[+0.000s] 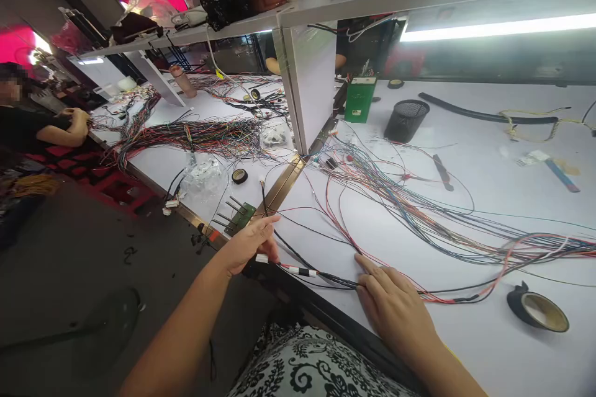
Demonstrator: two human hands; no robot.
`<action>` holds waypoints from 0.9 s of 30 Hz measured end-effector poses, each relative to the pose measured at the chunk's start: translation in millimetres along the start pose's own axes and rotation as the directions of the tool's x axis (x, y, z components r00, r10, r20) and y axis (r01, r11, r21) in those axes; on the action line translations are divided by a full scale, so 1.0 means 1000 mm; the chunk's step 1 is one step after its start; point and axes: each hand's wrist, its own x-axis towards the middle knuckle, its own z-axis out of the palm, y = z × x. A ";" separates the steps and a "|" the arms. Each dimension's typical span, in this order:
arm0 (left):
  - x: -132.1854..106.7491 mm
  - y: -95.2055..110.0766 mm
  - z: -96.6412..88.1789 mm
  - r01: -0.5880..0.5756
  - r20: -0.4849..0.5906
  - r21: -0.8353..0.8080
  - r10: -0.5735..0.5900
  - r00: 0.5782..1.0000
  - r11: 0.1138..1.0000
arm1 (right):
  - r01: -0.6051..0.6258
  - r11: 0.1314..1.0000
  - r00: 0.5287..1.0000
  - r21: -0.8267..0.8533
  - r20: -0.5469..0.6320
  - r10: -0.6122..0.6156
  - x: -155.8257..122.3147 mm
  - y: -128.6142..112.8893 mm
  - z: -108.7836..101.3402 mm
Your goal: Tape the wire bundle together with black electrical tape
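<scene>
My left hand (254, 242) is at the table's front edge, index finger stretched forward and the other fingers curled at a white connector (262, 258). From this connector, thin wires run right to a cable (335, 280) with black and white bands (302, 272). My right hand (391, 298) lies palm down over the same cable, its fingertips pressing it to the table; the thumb is hidden. Red and black wires (347, 237) reach its index fingertip. Just beyond my left hand is a green board with upright dark pins (241, 217).
Long loose wires (419, 217) stretch across the right side. A black tape roll (537, 310) lies near right, another tape roll (239, 176) left. Farther back stand a mesh cup (406, 121) and green box (360, 100). A co-worker (60, 127) sits far left by wire bundles (186, 136).
</scene>
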 end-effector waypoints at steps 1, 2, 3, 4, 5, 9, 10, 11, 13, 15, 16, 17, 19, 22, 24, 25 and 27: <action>0.001 -0.003 -0.002 0.023 -0.062 0.159 -0.013 0.998 0.987 | 0.005 1.000 1.000 0.003 0.001 -0.005 0.000 0.000 0.000; 0.003 -0.007 -0.003 0.018 -0.134 0.343 0.030 0.990 0.939 | 0.012 1.000 1.000 0.008 0.006 -0.012 0.000 0.000 0.000; 0.006 -0.010 -0.003 -0.004 -0.192 0.533 0.126 0.973 0.846 | 0.018 1.000 1.000 0.013 0.012 -0.018 -0.001 0.000 -0.001; 0.009 -0.012 -0.004 -0.025 -0.215 0.699 0.243 0.946 0.715 | 0.023 1.000 1.000 0.018 0.020 -0.024 -0.001 0.001 -0.002; 0.013 -0.012 -0.005 -0.030 -0.205 0.817 0.338 0.919 0.576 | 0.027 0.999 0.999 0.022 0.028 -0.027 -0.002 0.001 -0.003; 0.029 0.003 -0.011 0.135 -0.198 0.952 0.215 0.956 0.276 | 0.053 0.998 0.998 0.035 0.039 -0.054 -0.010 0.006 -0.010; 0.034 0.009 -0.014 0.206 -0.241 0.953 0.143 0.960 0.223 | 0.069 0.997 0.996 0.040 0.049 -0.071 -0.012 0.008 -0.012; 0.040 0.016 -0.017 0.264 -0.283 0.948 0.092 0.955 0.174 | 0.088 0.995 0.994 0.044 0.060 -0.090 -0.015 0.010 -0.014; 0.052 0.028 -0.021 0.335 -0.342 0.935 0.045 0.939 0.118 | 0.119 0.991 0.989 0.054 0.087 -0.123 -0.019 0.014 -0.019; 0.066 0.037 -0.022 0.338 -0.343 0.932 0.014 0.939 0.132 | 0.128 0.990 0.985 0.061 0.106 -0.134 -0.022 0.017 -0.023; 0.072 0.042 -0.021 0.319 -0.324 0.936 0.011 0.946 0.148 | 0.125 0.990 0.984 0.064 0.117 -0.132 -0.022 0.018 -0.025; 0.079 0.047 -0.020 0.291 -0.298 0.942 0.021 0.954 0.166 | 0.122 0.990 0.983 0.067 0.128 -0.130 -0.022 0.018 -0.026; 0.089 0.062 -0.018 0.182 -0.207 0.965 0.126 0.970 0.188 | 0.115 0.991 0.981 0.071 0.148 -0.124 -0.022 0.018 -0.028; 0.098 0.094 -0.020 0.018 -0.089 0.985 0.418 0.904 0.170 | 0.105 0.991 0.980 0.079 0.162 -0.117 -0.021 0.017 -0.029; 0.100 0.114 -0.025 0.034 -0.076 0.993 0.409 0.909 0.110 | 0.096 0.992 0.981 0.086 0.159 -0.109 -0.020 0.016 -0.030; 0.100 0.121 -0.026 0.068 -0.087 0.995 0.318 0.944 0.071 | 0.094 0.992 0.982 0.089 0.155 -0.107 -0.020 0.016 -0.031; 0.095 0.124 -0.022 0.071 -0.069 0.997 0.074 0.995 -0.019 | 0.093 0.991 0.984 0.094 0.143 -0.106 -0.020 0.016 -0.032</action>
